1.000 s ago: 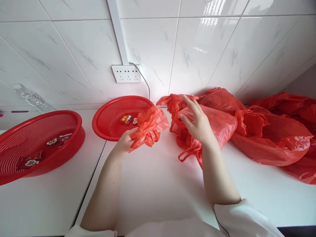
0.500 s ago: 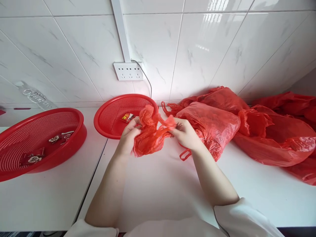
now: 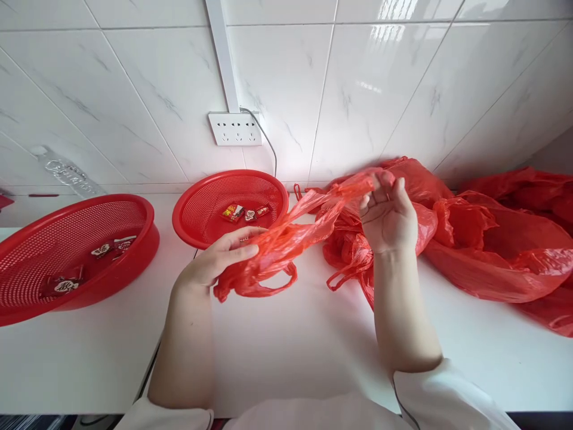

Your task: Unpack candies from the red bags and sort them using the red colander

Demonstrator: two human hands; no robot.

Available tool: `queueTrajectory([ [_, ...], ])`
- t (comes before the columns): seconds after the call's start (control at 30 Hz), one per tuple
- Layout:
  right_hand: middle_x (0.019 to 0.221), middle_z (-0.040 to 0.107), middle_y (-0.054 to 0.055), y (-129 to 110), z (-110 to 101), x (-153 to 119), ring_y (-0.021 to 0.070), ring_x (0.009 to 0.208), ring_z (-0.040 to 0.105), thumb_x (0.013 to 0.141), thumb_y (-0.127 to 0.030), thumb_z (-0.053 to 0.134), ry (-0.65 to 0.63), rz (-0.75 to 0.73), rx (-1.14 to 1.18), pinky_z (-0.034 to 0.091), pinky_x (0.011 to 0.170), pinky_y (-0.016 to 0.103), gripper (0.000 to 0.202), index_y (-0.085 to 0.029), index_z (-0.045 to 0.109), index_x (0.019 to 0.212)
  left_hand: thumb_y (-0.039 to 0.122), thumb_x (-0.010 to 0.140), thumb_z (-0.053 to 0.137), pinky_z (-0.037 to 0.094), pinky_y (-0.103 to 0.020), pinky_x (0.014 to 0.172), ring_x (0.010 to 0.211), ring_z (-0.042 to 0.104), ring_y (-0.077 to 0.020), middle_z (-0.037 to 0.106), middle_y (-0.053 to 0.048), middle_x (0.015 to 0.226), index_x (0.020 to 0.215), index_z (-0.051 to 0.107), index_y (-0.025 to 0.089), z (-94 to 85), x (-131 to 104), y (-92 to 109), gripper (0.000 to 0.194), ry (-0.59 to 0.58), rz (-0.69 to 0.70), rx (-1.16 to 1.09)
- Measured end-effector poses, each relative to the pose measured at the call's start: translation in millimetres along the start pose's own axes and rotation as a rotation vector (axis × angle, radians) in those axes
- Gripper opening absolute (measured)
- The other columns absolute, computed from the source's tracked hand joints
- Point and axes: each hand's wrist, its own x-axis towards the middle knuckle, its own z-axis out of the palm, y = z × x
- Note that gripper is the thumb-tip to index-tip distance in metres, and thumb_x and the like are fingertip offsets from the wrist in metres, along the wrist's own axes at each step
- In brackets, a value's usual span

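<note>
Above the white counter, a red plastic bag is stretched between both hands: the left hand grips its lower bunch, the right hand pinches the top. Pulling evenly, without jerking, should straighten it without tearing.

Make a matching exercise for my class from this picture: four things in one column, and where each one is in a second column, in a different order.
Things
1. Bag
2. Socket
3. Big basket
4. Bag pile

Places
A. On the tiled wall
B. On the counter's right side, against the wall
C. Stretched between the left hand and the right hand
D. At the counter's far left, with small packets inside

Pairs: 1-C, 2-A, 3-D, 4-B
</note>
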Motion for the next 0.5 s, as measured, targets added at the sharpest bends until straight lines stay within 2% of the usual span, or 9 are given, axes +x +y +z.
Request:
queueTrajectory([
  [0.07,0.137,0.051,-0.002,-3.3,1.8,-4.5,0.0151,0.121,0.053,0.095,-0.04,0.039,-0.025,-0.053,-0.066,0.047,0.097,0.036,0.032,-0.034,0.052,0.124,0.032,0.08,0.066,0.052,-0.031,0.075,0.093,0.065,-0.0234,0.066,-0.008,0.107,0.128,0.053,0.025,2.8,-3.6,2.9,0.05,0.005,-0.041,0.064],
  [0.17,0.145,0.041,0.004,-9.7,11.8,-16.1,0.0213,0.129,0.046,0.093,-0.042,0.044,-0.151,-0.148,-0.312,0.038,0.105,0.046,0.037,-0.032,0.047,0.129,0.032,0.082,0.064,0.052,-0.03,0.072,0.087,0.065,-0.0219,0.067,-0.007,0.099,0.125,0.055,0.024,8.8,-4.9,5.1,0.045,0.045,0.0,0.107],
  [0.23,0.147,0.038,0.007,-12.9,21.7,-25.2,0.0259,0.136,0.036,0.084,-0.048,0.059,-0.34,-0.247,-0.531,0.031,0.11,0.048,0.05,-0.029,0.048,0.128,0.033,0.084,0.062,0.052,-0.03,0.073,0.088,0.065,-0.0215,0.067,-0.008,0.101,0.123,0.056,0.023,13.2,-3.5,4.9,0.041,0.025,0.025,0.085],
  [0.3,0.147,0.038,0.008,-13.2,31.5,-33.2,0.0287,0.139,0.029,0.073,-0.049,0.071,-0.611,-0.288,-0.738,0.025,0.113,0.05,0.067,-0.028,0.047,0.131,0.032,0.085,0.06,0.052,-0.031,0.077,0.091,0.065,-0.0218,0.065,-0.009,0.107,0.122,0.056,0.022,16.7,-1.3,3.9,0.038,-0.025,0.024,0.044],
  [0.33,0.143,0.044,0.008,-12.0,35.5,-36.3,0.0289,0.136,0.034,0.073,-0.046,0.072,-0.755,-0.274,-0.818,0.026,0.111,0.05,0.065,-0.028,0.048,0.131,0.033,0.086,0.059,0.052,-0.032,0.078,0.093,0.065,-0.0218,0.065,-0.009,0.109,0.122,0.056,0.023,17.9,-0.2,3.5,0.038,-0.048,0.017,0.029],
  [0.4,0.122,0.061,0.007,-6.8,40.9,-40.2,0.0241,0.115,0.055,0.084,-0.036,0.061,-0.987,-0.175,-0.91,0.038,0.102,0.045,0.039,-0.025,0.057,0.121,0.035,0.088,0.055,0.052,-0.032,0.078,0.092,0.065,-0.0214,0.065,-0.009,0.108,0.122,0.056,0.024,19.1,1.3,3.1,0.036,-0.068,-0.004,0.047],
  [0.43,0.109,0.066,0.005,-3.4,42.2,-41.2,0.0198,0.1,0.061,0.089,-0.029,0.054,-1.052,-0.112,-0.922,0.044,0.094,0.04,0.026,-0.023,0.06,0.114,0.038,0.089,0.053,0.052,-0.033,0.077,0.09,0.065,-0.0212,0.066,-0.008,0.105,0.121,0.057,0.024,19.6,1.5,3.4,0.035,-0.055,-0.015,0.102],
  [0.5,0.091,0.068,0.002,3.9,43.1,-42.1,0.0135,0.078,0.062,0.091,-0.018,0.043,-1.041,-0.03,-0.931,0.047,0.078,0.029,0.023,-0.02,0.063,0.103,0.041,0.089,0.051,0.052,-0.033,0.076,0.09,0.064,-0.0211,0.066,-0.006,0.102,0.117,0.059,0.025,22.1,0.2,5.1,0.033,0.073,0.027,0.322],
])
